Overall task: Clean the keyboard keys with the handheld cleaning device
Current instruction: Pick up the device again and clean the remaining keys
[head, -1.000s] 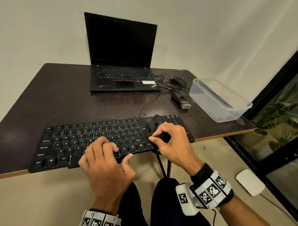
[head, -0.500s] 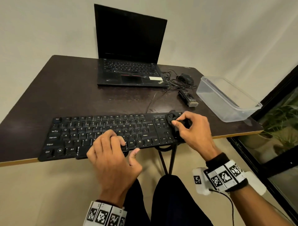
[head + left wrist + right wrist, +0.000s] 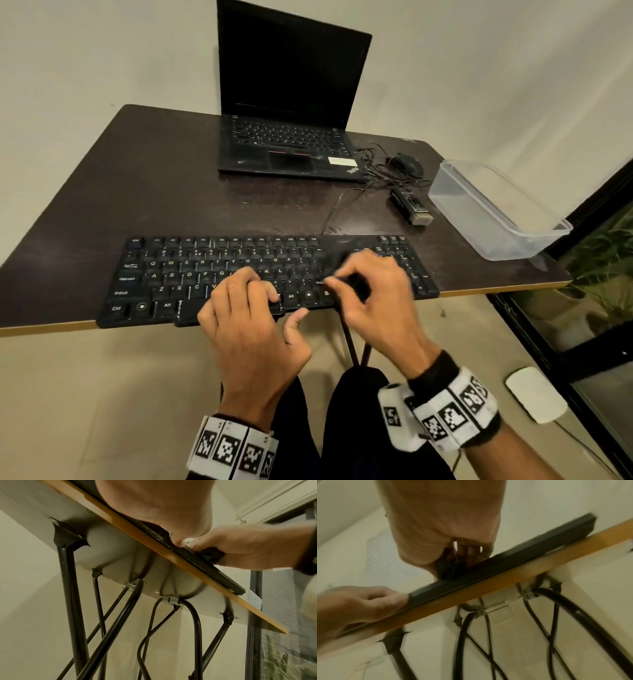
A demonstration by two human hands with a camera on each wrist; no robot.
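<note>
A black keyboard (image 3: 191,270) lies along the front edge of the dark table (image 3: 171,192). My left hand (image 3: 253,301) rests on its lower middle keys with bent fingers, and its thumb (image 3: 397,600) presses the keyboard's front edge (image 3: 505,561). My right hand (image 3: 373,284) is over the keys right of centre, blurred by motion. It grips a small black cleaning device (image 3: 358,286) that touches the keys. In the left wrist view the device (image 3: 212,555) shows dark under the right hand (image 3: 248,550). Most of the device is hidden by fingers.
At the back stands an open black laptop (image 3: 291,137). To its right are tangled cables, a mouse (image 3: 406,162) and a small brush-like tool (image 3: 411,205). A clear plastic tub (image 3: 496,209) sits at the right edge. Black table legs (image 3: 72,601) run underneath.
My right hand has swept the device from the keyboard's far right end leftwards to the keys right of centre. The left hand has stayed in place. The head view has shifted.
</note>
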